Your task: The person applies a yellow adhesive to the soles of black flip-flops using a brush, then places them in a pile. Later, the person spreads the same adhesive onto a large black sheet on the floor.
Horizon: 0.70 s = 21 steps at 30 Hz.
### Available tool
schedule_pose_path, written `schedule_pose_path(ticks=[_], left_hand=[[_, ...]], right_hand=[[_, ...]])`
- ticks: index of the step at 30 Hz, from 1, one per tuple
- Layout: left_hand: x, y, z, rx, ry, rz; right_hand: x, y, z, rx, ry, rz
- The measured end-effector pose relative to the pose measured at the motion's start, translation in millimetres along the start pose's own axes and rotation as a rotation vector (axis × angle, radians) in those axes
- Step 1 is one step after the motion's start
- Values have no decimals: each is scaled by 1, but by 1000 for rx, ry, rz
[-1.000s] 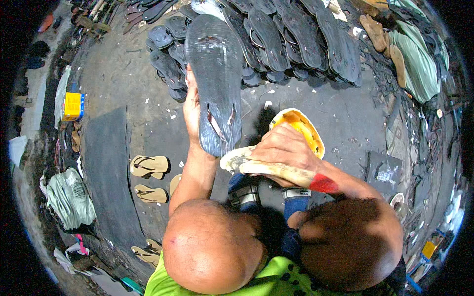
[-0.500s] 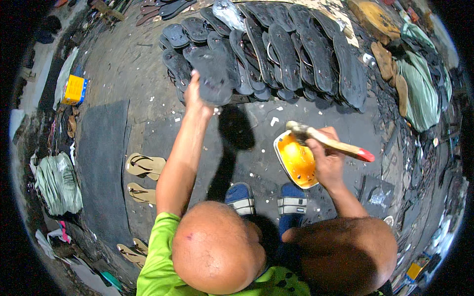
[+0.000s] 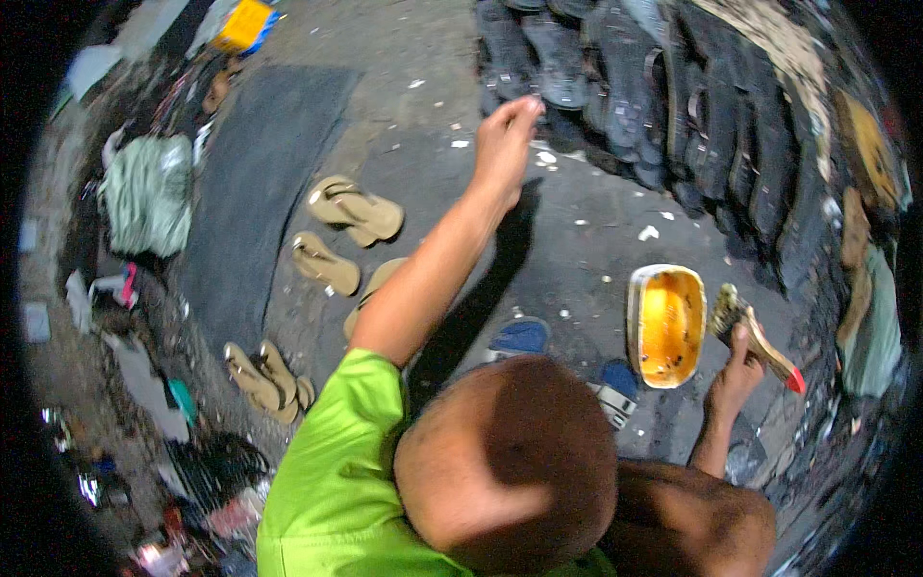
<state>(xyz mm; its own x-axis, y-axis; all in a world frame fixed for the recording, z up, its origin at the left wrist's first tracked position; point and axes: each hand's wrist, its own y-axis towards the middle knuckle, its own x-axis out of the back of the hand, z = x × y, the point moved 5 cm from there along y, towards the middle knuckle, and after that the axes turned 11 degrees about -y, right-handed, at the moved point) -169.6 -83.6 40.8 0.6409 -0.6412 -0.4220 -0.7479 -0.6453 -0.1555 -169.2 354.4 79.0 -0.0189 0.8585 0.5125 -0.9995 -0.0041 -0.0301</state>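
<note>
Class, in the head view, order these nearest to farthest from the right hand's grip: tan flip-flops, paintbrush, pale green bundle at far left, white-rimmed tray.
1. Paintbrush, held in the right hand's grip.
2. White-rimmed tray, left of it.
3. Tan flip-flops, left of centre.
4. Pale green bundle, far left.

1. From twelve round to nearly three o'clock of the view — piled sandals (image 3: 663,106), overlapping in rows on the ground.
2. Between twelve and one, at the pile's near edge: left hand (image 3: 507,144), contact unclear.
3. Just past three: tray (image 3: 635,332).
4. Between three and four, right of the tray: brush (image 3: 755,337), in right hand (image 3: 735,377).
5. Toward four, left of and below the tray: slippers (image 3: 520,337), on both feet.
6. At ten: flat sheet (image 3: 264,192); right of it, loose sandals (image 3: 356,212) — one partly behind the left forearm (image 3: 433,279).
7. Toward eleven, beyond the sheet: box (image 3: 247,26).
</note>
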Motion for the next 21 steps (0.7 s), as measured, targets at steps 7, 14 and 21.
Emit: schedule_pose_path(ticks=[7,14,21], left_hand=[[297,-95,-54,-369,1061,-1256],[376,-112,-56,-432,746,-1047],[170,-145,-72,-289,674,-352]], right_hand=[[-12,2,-2,84,-58,40],[-17,-10,16,54,-105,151],[-33,-14,-18,223,-396,283]])
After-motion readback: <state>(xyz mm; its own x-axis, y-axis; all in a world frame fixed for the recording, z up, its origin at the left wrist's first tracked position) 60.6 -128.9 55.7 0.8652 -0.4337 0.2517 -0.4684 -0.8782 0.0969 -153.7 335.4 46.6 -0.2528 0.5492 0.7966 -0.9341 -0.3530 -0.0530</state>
